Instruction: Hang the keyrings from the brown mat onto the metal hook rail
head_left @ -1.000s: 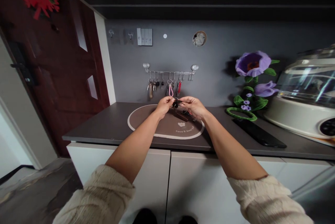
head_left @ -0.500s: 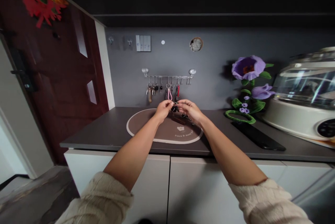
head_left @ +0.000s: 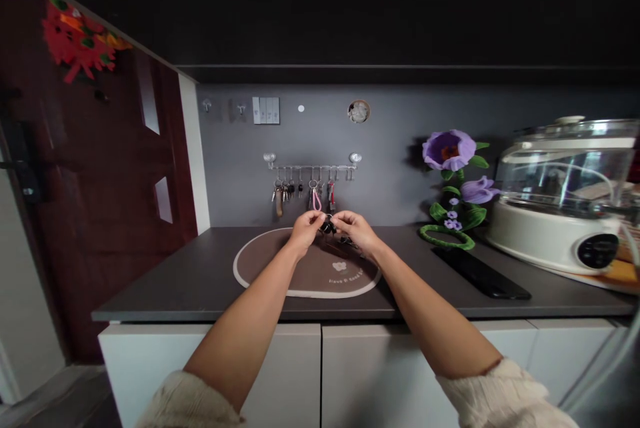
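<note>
My left hand (head_left: pixel 307 229) and my right hand (head_left: pixel 354 229) meet above a brown oval mat (head_left: pixel 280 268), fingertips pinched on a small bunch of keys (head_left: pixel 327 226) with a thin ring. Dark key heads dangle between the two hands. Behind my right hand, partly hidden, more keys (head_left: pixel 347 240) lie on the mat beside a dark brown strip. Just beyond my hands, a metal hook rail (head_left: pixel 313 167) on the wall carries several key bunches, among them one with a pink loop (head_left: pixel 317 200) and one with a red piece (head_left: pixel 331 193).
A dark shelf (head_left: pixel 320 21) overhangs the grey counter (head_left: pixel 165 275). On the right stand a purple knitted flower (head_left: pixel 449 150) with a green ring base, a black flat device (head_left: pixel 483 273) and a white appliance (head_left: pixel 545 228) with a clear top. A dark red door (head_left: pixel 100 235) is on the left.
The view has tilted up, so the shelf's contents now show at the top. My right fingers have closed in nearer my left ones at the key ring.
</note>
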### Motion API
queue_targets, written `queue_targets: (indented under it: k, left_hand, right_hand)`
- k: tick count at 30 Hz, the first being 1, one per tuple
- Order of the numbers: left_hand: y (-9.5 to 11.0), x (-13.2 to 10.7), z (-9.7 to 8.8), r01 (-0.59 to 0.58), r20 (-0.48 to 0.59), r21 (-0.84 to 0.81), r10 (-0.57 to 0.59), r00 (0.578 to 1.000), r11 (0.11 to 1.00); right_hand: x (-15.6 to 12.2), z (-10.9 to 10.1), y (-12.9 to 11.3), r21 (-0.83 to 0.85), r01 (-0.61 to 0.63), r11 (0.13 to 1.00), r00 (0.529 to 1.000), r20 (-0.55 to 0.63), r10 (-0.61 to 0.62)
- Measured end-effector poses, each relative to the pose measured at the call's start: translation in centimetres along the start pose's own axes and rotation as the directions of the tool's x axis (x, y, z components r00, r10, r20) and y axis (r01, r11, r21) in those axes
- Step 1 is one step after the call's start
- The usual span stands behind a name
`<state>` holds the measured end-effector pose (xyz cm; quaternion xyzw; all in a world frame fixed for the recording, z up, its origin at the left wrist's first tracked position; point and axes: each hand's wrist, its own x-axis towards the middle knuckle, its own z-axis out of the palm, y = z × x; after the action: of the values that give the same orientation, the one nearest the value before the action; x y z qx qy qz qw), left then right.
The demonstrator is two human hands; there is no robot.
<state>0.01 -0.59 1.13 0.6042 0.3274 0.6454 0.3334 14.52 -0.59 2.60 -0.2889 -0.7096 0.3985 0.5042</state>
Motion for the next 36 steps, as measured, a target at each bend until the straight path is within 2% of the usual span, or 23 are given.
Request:
queue_targets:
  k: [6,11,15,19,25,31,36]
  left_hand:
    - [0.1,-0.1,0.2,0.033,-0.004,-0.046,-0.034,0.999,0.998]
    - [-0.1,0.0,0.1,0.079,-0.132,-0.009,-0.079,0.988,0.997]
    - [-1.1,0.3,-0.2,0.06,-0.183,0.067,-0.047,0.982,0.996]
    - [-2.0,0.5,-0.3,0.0,-0.174,0.25,0.045,0.984,0.968]
    - [-2.3,0.5,-0.2,-0.109,-0.066,0.483,0.16,0.985,0.869]
    - [-2.0,0.3,-0.4,-0.096,-0.109,0.553,0.186,0.977,0.828]
    - [-1.6,0.2,-0.3,-0.07,-0.107,0.642,0.18,0.978,0.763]
  right_hand:
    - [0.4,0.0,0.5,-0.06,0.056,0.997,0.996,-0.062,-0.06]
    - [0.7,-0.1,0.7,0.034,0.027,0.999,0.991,-0.132,-0.023]
    - [1.2,-0.1,0.0,0.1,0.018,0.995,0.986,-0.168,0.0]
    - [2.4,-0.4,-0.9,0.159,0.007,0.987,0.981,-0.194,0.024]
    - [4.5,-0.9,-2.0,0.211,-0.031,0.977,0.96,-0.267,0.088]
    - [6.7,-1.5,-3.1,0.275,-0.06,0.96,0.934,-0.324,0.151]
    - [8.6,-2.0,-2.9,0.275,-0.086,0.958,0.907,-0.377,0.189]
